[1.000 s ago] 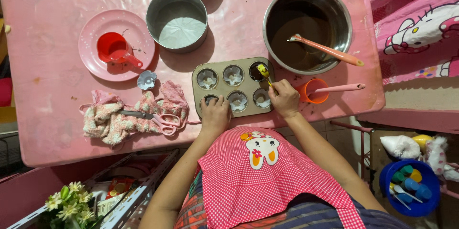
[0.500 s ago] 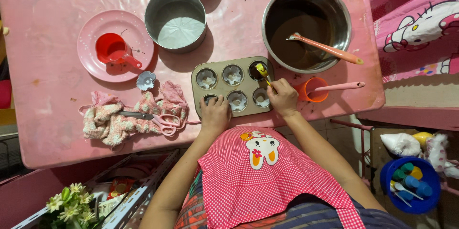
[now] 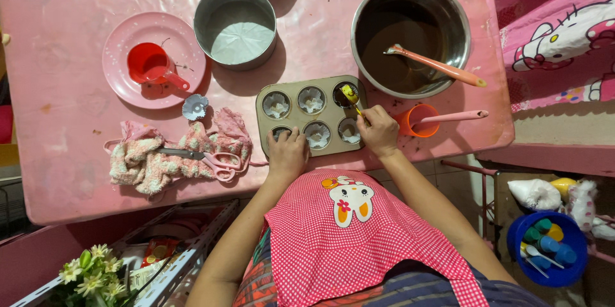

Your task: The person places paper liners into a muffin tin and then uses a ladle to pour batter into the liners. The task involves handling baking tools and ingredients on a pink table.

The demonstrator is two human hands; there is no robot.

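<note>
Hands: left (image 3: 286, 156) steadies muffin tin (image 3: 312, 116), right (image 3: 379, 130) holds yellow spoon (image 3: 350, 95).

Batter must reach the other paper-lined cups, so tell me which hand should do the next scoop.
Right. The right hand holds the small yellow spoon over the metal six-cup muffin tin, nearest the steel batter bowl. The left hand steadies the tin's near edge.
</note>
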